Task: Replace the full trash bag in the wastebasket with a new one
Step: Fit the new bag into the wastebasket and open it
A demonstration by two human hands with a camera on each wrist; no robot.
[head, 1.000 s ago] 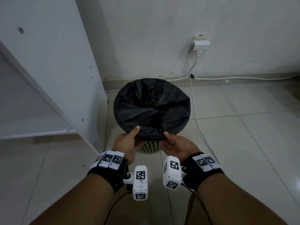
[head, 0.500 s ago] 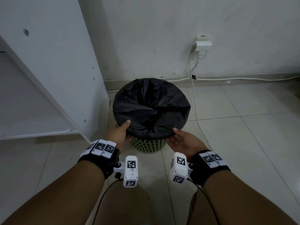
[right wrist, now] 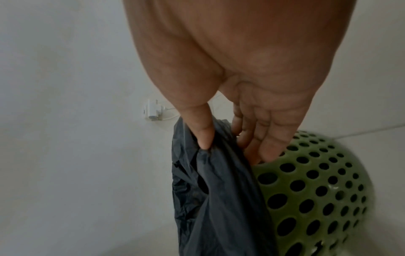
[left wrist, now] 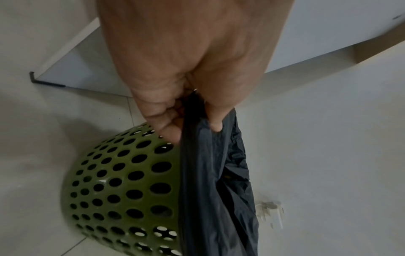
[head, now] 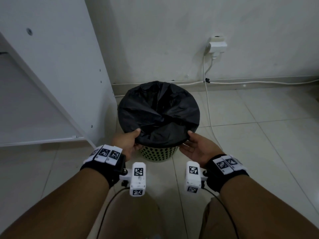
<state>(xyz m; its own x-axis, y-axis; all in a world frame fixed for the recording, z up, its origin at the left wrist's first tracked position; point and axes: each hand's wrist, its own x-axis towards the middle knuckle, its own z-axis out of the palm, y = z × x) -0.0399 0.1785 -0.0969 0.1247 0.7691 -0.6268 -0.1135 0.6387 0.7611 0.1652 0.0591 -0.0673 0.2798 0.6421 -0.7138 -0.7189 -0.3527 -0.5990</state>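
A black trash bag (head: 158, 112) lines a green perforated wastebasket (head: 158, 153) that stands on the tiled floor near the wall. The bag's edge is folded over the rim. My left hand (head: 128, 141) pinches the folded bag edge at the near-left rim, thumb on top, fingers under it; the left wrist view shows the bag (left wrist: 210, 173) pinched between thumb and fingers (left wrist: 168, 124) beside the basket (left wrist: 122, 187). My right hand (head: 193, 144) holds the near-right rim, thumb pressing the bag (right wrist: 219, 190), fingers (right wrist: 263, 138) beneath against the basket (right wrist: 311, 187).
A white cabinet panel (head: 57, 69) stands close to the left of the basket. A wall socket with a white plug (head: 216, 46) sits behind it, and its cable (head: 208, 107) runs down to the floor along the basket's right side. Tiled floor spreads to the right.
Both hands have slid apart along the near rim, the left further left and the right further right, still holding the bag's edge. The basket has stayed in place.
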